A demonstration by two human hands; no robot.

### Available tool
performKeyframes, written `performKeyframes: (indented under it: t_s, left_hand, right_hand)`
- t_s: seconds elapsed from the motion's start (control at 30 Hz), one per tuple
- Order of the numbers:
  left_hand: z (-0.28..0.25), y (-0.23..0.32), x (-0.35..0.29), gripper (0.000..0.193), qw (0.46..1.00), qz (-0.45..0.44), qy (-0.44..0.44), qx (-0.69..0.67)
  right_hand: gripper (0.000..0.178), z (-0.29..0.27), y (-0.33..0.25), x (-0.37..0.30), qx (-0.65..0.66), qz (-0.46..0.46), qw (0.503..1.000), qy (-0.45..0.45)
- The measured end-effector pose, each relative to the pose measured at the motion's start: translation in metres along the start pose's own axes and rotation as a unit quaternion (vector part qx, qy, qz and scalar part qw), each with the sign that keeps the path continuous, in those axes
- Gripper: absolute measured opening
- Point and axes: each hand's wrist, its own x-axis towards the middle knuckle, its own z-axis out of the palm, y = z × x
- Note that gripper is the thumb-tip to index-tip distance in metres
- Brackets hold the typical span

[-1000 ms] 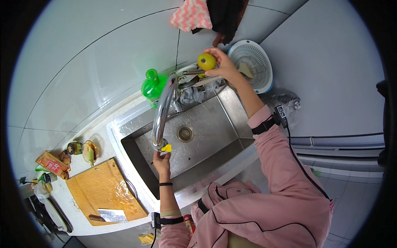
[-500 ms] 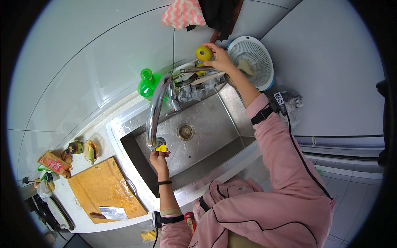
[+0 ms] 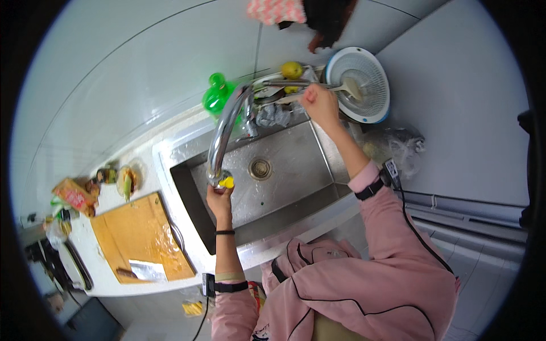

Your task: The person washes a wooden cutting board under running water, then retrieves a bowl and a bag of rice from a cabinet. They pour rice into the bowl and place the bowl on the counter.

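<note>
While the left hand (image 3: pixel 219 196) reaches up from the sink's near edge, its fingers are closed around the tap spout's tip (image 3: pixel 219 179), where a small yellow piece (image 3: pixel 227 182) sits against the nozzle. The right hand (image 3: pixel 319 102) is at the sink's far right corner, loosely curled, near a long handle (image 3: pixel 290 83) lying across the rack there; whether it grips that handle I cannot tell. A yellow-green fruit (image 3: pixel 292 69) rests on the rack just beyond the hand, apart from it, beside a white colander (image 3: pixel 372 111) holding a pale spoon (image 3: pixel 351 88).

Below the spout lies the steel sink (image 3: pixel 296 170) with its drain (image 3: pixel 260 168); a green bottle (image 3: pixel 217 96) stands at the back edge. On the surface's left end lies a wooden board (image 3: pixel 136 238) with a cleaver (image 3: pixel 145 270) near its front edge.

The fruit looks perched on a narrow rack, so a nudge from the right hand or the handle could roll it into the sink. Pulling the spout sideways could also spray water if the tap opens.

No water stream is discernible. The rack's contents are a tangle, the small jars at the board's far corner are too small to identify, and the left fingertips are hidden behind the nozzle.
</note>
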Motion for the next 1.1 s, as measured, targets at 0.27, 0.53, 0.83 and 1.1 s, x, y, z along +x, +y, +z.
performKeyframes:
  t_s: [0.27,0.53,0.83,1.1]
  left_hand:
    - [-0.015,-0.038,-0.050,0.067,0.983,0.061,-0.173,-0.019]
    - [-0.019,-0.072,-0.162,0.099,0.997,-0.004,0.033,-0.074]
    - [-0.086,-0.163,-0.292,0.055,0.927,-0.078,0.356,-0.092]
    - [-0.137,-0.256,-0.401,0.043,0.876,-0.141,0.461,-0.021]
  right_hand:
    - [0.043,0.074,-0.036,-0.167,-0.008,-0.016,0.874,-0.486]
    - [0.074,0.104,-0.037,-0.229,0.019,-0.174,0.805,-0.566]
    - [0.049,0.119,-0.107,-0.257,0.055,-0.288,0.828,-0.478]
    - [0.038,0.117,-0.226,-0.316,0.067,-0.398,0.819,-0.407]
